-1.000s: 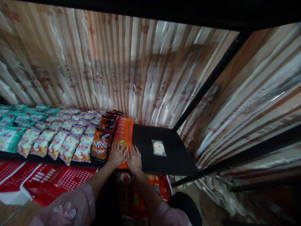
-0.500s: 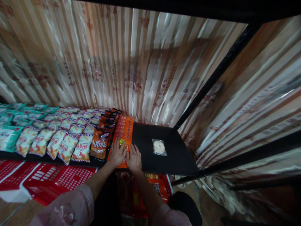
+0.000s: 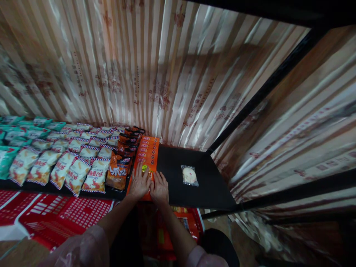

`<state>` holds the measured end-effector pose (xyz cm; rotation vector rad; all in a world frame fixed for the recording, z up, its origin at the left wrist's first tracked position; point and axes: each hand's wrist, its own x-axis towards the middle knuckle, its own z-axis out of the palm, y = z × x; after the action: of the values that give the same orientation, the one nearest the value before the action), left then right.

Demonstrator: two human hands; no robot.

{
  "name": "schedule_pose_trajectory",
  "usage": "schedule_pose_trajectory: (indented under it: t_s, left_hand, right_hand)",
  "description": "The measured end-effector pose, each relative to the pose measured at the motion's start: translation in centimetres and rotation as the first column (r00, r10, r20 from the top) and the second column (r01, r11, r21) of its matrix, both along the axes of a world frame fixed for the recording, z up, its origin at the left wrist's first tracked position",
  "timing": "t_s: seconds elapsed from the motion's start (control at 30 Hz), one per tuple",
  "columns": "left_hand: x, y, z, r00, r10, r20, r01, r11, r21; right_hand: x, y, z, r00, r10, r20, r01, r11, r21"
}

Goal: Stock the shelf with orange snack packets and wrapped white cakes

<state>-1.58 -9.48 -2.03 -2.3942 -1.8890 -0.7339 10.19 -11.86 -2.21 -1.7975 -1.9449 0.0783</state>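
Note:
My left hand [image 3: 139,183] and my right hand [image 3: 159,188] lie flat side by side, fingers stretched out, on the near end of a long orange snack pack [image 3: 146,155] that lies on a black shelf [image 3: 178,174]. Left of the pack stands a row of dark orange bags [image 3: 119,171]. A small clear packet with a round white cake [image 3: 189,175] lies alone on the shelf, to the right of my right hand.
Rows of white-and-red snack bags [image 3: 75,163] and green bags [image 3: 16,133] fill the shelf's left part. Striped shiny fabric [image 3: 155,74] backs the shelf. A black post [image 3: 261,92] marks the right corner. Red crates [image 3: 55,218] and orange packs [image 3: 183,222] sit below.
The view has shifted slightly to the left and down. Both hands stay pressed on the orange pack, with hardly any movement.

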Motion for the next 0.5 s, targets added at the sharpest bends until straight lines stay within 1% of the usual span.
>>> schedule_pose_trajectory:
  t_s: [0.13,0.37,0.5]
  left_hand:
    - [0.0,0.0,0.0,1.000,0.002,0.007,-0.002,1.000,0.011]
    - [-0.1,0.0,-0.1,1.000,-0.001,0.024,0.001,1.000,0.011]
    - [-0.1,0.0,0.0,1.000,-0.006,0.027,0.006,1.000,0.017]
  right_hand:
    - [-0.1,-0.1,0.4,1.000,-0.004,-0.001,0.004,1.000,-0.012]
    - [-0.4,0.0,0.9,1.000,-0.024,0.012,0.025,0.996,-0.087]
    - [-0.5,0.0,1.2,1.000,-0.025,0.019,0.027,0.995,-0.093]
